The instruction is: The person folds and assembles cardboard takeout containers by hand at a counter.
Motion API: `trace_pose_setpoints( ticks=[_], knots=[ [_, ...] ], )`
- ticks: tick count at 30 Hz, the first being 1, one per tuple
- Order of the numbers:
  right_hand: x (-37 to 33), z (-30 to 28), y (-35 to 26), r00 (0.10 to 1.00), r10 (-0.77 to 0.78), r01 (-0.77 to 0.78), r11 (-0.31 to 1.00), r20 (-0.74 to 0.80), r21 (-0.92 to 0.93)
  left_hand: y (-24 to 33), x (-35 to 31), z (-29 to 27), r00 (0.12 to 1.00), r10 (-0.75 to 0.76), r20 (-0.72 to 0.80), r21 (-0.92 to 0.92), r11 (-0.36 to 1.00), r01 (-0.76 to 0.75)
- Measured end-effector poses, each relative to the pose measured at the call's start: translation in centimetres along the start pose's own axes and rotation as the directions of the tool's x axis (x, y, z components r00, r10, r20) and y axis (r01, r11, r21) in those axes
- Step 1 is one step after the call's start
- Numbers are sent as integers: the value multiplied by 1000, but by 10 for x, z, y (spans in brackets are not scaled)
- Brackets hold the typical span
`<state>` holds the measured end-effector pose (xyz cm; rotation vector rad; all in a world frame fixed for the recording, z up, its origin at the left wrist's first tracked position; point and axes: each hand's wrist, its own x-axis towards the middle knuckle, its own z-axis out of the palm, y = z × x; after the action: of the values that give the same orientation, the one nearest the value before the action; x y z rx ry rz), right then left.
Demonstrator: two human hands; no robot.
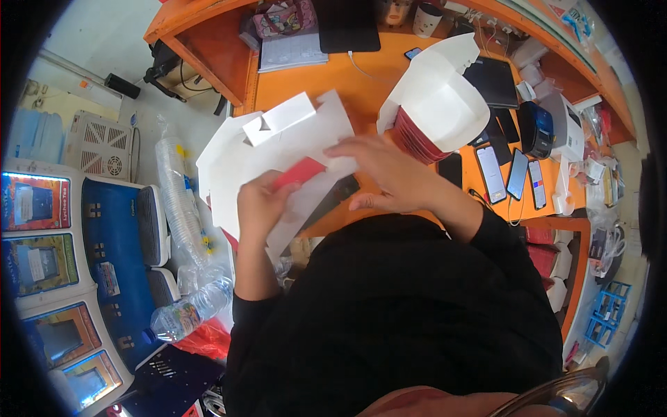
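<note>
A white cardboard box blank [236,163], partly folded, lies at the left part of the orange desk. Its red flap [300,174] is pinched between the thumb and fingers of my left hand [262,205]. My right hand [392,174] reaches over the blank's right side, fingers stretched out and thumb apart, its fingertips against the white card. One end panel [281,118] of the blank stands folded up at the far side. To the right stands a nested stack of formed boxes [445,108], white inside and red outside.
Several phones [492,174] lie at the desk's right, near a black device [536,130] and a white printer-like machine [566,132]. Left of the desk are stacked clear cups [177,187], a plastic bottle [191,313] and a blue-and-white drink dispenser [114,243]. An orange shelf [198,31] borders the back.
</note>
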<state>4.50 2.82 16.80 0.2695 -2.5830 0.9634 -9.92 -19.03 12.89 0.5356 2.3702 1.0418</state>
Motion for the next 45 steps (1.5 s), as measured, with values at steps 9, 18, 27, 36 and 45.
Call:
trace_pose_setpoints(
  ticks=[9, 18, 27, 36, 45],
  knots=[
    [35, 14, -2, 953, -27, 62, 992, -303, 109, 2, -11, 10, 963, 265, 53, -645, 745, -169],
    [38, 8, -11, 983, -181, 178, 982, -37, -62, 22, -20, 1, 927, 360, 103, -455, 846, -278],
    [65, -49, -20, 719, 686, -313, 462, -111, 829, 54, -50, -39, 496, 804, 327, 64, 505, -861],
    [17, -22, -39, 885, -406, 462, 829, -229, 316, 45, -35, -13, 877, 481, -21, -937, 297, -185],
    [-3, 2, -43, 916, -283, 223, 949, -286, -224, 61, -35, 23, 920, 370, -130, -949, 222, -223]
  ],
)
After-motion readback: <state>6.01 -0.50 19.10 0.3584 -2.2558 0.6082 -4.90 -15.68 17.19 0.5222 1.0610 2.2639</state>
